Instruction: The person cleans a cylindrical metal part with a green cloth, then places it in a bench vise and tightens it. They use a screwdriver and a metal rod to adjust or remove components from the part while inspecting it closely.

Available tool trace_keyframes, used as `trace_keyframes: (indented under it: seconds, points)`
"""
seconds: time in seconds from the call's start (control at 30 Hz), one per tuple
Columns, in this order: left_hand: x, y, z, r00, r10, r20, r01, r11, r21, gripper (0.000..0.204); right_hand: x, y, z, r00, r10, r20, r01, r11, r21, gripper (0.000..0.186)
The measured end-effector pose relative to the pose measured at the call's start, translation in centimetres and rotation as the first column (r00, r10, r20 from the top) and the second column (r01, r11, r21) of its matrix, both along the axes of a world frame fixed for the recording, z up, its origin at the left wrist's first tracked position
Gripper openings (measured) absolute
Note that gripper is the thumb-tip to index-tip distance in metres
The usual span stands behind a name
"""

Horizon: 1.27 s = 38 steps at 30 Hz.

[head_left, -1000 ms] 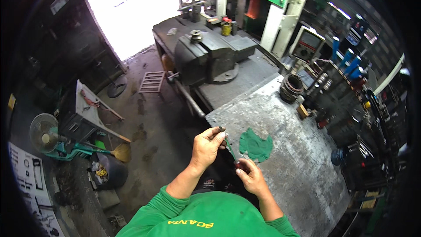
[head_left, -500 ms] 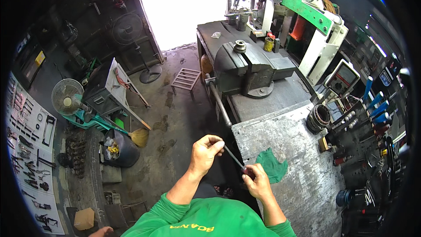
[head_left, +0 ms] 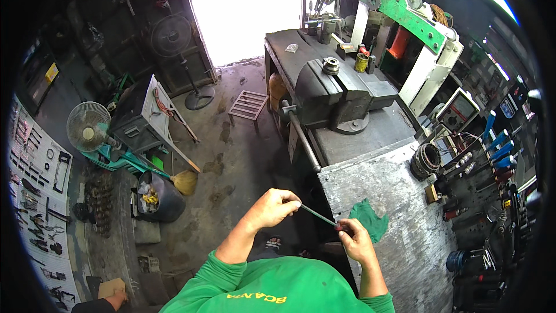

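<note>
A screwdriver (head_left: 317,214) with a long thin metal shaft and a dark red handle stretches between my hands, tilted down to the right. My right hand (head_left: 357,242) is closed round its handle, most of which the fingers hide. At the other end, the fingers of my left hand (head_left: 274,207) pinch the tip of the shaft. Both hands are in front of my green shirt, the right one near the edge of the metal-topped workbench (head_left: 405,237). Just beyond it, a crumpled green cloth (head_left: 370,220) lies on the bench.
A big bench vise (head_left: 333,95) carries a round metal part (head_left: 330,66) on top; its long handle (head_left: 304,142) juts toward me. A ring-shaped part (head_left: 424,159) stands at right near hanging tools. Another person's hand (head_left: 116,298) touches cardboard at lower left. A person (head_left: 348,3) stands beyond the bench.
My hands have shifted slightly right and down, and the screwdriver lies flatter. The other person's hand at lower left has reached the cardboard. The view has turned a little.
</note>
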State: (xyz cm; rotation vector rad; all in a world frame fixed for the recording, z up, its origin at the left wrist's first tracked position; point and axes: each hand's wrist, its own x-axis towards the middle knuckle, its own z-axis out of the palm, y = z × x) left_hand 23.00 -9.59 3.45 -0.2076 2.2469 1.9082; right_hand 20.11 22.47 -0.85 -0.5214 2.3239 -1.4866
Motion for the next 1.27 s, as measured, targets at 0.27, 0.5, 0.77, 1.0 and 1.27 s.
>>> trace_keyframes:
  seconds: [0.27,0.5,0.77,1.0,1.27]
  points:
    - [-0.2,-3.6,0.4,0.992,0.060,-0.107,-0.077,0.984,-0.163,0.024,1.6,-3.6,2.1,0.997,-0.015,-0.081,0.023,0.995,0.098,0.029]
    - [-2.5,-5.1,-0.2,0.998,-0.002,-0.066,-0.004,0.996,-0.091,0.024,4.2,-6.3,2.2,0.992,-0.122,-0.043,0.126,0.987,0.103,0.028]
    - [-3.6,-2.8,-0.2,0.985,-0.010,-0.172,-0.006,0.996,-0.091,0.021,5.9,-6.4,0.4,0.965,-0.264,0.003,0.264,0.964,0.016,0.027]
    - [-4.9,2.9,0.5,0.991,0.071,-0.116,-0.023,0.927,0.373,0.029,4.5,-4.7,-0.9,0.939,-0.262,0.222,0.312,0.922,-0.230,0.032]
    - [-6.5,8.9,0.9,0.980,-0.142,-0.138,0.181,0.922,0.342,0.031,4.0,0.8,-0.7,0.828,0.048,0.558,0.285,0.822,-0.494,0.036]
